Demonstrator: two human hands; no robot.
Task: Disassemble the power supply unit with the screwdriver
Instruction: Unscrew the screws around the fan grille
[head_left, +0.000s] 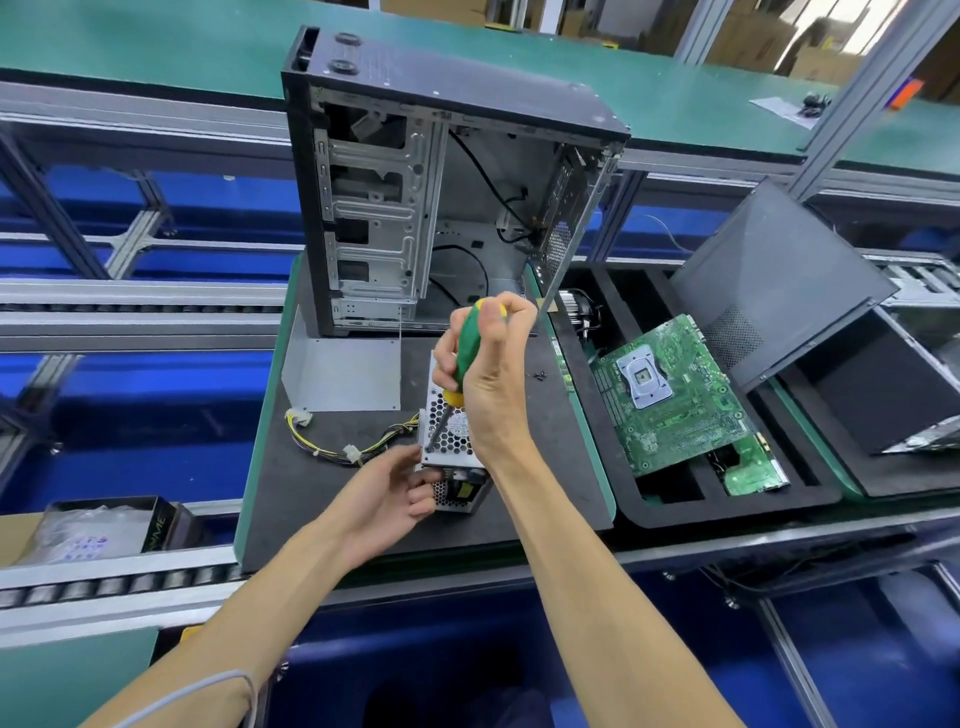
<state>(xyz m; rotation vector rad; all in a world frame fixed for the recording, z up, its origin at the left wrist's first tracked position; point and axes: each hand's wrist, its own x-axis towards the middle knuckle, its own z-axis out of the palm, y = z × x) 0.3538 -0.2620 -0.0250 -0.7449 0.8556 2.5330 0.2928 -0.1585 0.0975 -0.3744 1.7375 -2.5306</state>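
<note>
The silver power supply unit (451, 451) with a honeycomb grille lies on the black mat (545, 467) in front of me, its yellow and black cable bundle (337, 441) trailing left. My right hand (488, 374) grips the green and yellow screwdriver (467, 348) upright, its shaft angled down with the tip at the unit's left top edge. My left hand (395, 493) holds the unit's near left corner, fingers curled round its front face.
An empty computer case (441, 197) stands upright behind the unit. A loose metal panel (343, 374) lies left of it. Small screws (540, 375) rest on the mat. A foam tray (675, 499) at the right holds a green motherboard (670, 395); a dark side panel (779, 280) leans further right.
</note>
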